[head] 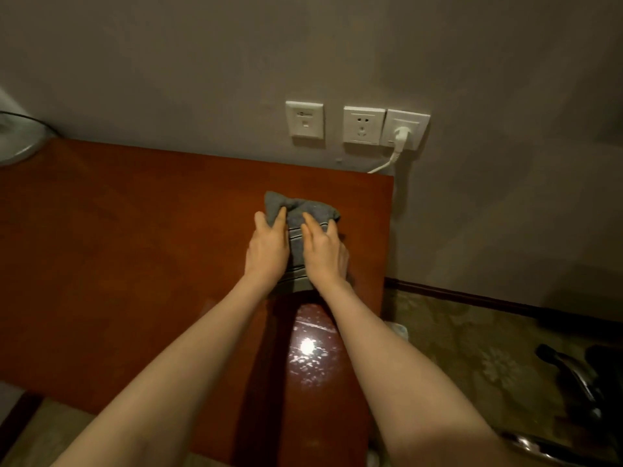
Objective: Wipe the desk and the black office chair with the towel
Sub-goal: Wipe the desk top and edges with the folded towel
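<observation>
A grey striped towel (301, 210) lies bunched on the reddish-brown wooden desk (135, 247), toward its far right corner. My left hand (268, 249) presses on the towel's left side with fingers mostly straight. On the towel's right side my right hand (323, 252) presses down the same way, thumb out to the right. Both hands cover the towel's middle. Part of the black office chair (573, 382), its base with chrome legs, shows at the lower right on the floor.
The wall behind the desk carries three white socket plates (357, 124); a white plug and cable (397, 143) hang from the right one. A pale round object (17, 136) stands at the desk's far left. Patterned carpet (472, 348) lies right of the desk.
</observation>
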`<state>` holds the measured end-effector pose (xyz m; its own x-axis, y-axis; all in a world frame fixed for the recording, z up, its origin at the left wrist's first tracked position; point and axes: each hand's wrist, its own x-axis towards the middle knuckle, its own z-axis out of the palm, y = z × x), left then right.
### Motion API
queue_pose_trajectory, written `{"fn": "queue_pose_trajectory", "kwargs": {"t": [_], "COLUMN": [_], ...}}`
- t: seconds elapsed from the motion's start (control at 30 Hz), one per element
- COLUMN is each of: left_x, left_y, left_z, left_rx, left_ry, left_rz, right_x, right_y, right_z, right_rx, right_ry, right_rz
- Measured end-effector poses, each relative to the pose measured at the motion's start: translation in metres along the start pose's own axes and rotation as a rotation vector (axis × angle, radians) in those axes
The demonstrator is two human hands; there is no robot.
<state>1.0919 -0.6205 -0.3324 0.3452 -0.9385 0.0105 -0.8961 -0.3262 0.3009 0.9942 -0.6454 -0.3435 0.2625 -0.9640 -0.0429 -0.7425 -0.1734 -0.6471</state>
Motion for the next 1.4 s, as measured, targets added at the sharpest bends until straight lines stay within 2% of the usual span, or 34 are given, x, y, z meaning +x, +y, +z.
{"fn": "queue_pose_trajectory", "kwargs": {"t": [0.2, 0.33, 0.47, 0.63, 0.83, 1.0, 1.4], "left_x": [0.01, 0.015, 0.026, 0.037, 0.043, 0.019, -0.055], "left_y": [-0.084, -0.125, -0.152, -0.152, -0.114, -0.057, 0.098], "left_z": [-0.014, -0.01, 0.005, 0.022, 0.033, 0.053, 0.092], "left_rx": [0.028, 0.012, 0.027, 0.061, 0.069, 0.151, 0.108], "left_ry": [0.033, 0.014, -0.115, -0.25, -0.324, -0.345, -0.433], "left_rz": [-0.096, -0.164, -0.212, -0.159, -0.015, 0.089, 0.233], "right_x": [0.011, 0.026, 0.031, 0.032, 0.027, 0.006, -0.063], "right_y": [-0.058, -0.077, -0.079, -0.069, -0.035, 0.012, 0.133], "right_z": [0.058, 0.094, 0.126, 0.136, 0.113, 0.078, -0.027], "right_rx": [0.032, -0.06, -0.274, -0.376, -0.382, -0.397, -0.532], "right_ry": [-0.13, -0.221, -0.343, -0.317, -0.239, -0.192, -0.15], "right_rz": [-0.055, -0.129, -0.131, -0.085, 0.023, 0.089, 0.211]}}
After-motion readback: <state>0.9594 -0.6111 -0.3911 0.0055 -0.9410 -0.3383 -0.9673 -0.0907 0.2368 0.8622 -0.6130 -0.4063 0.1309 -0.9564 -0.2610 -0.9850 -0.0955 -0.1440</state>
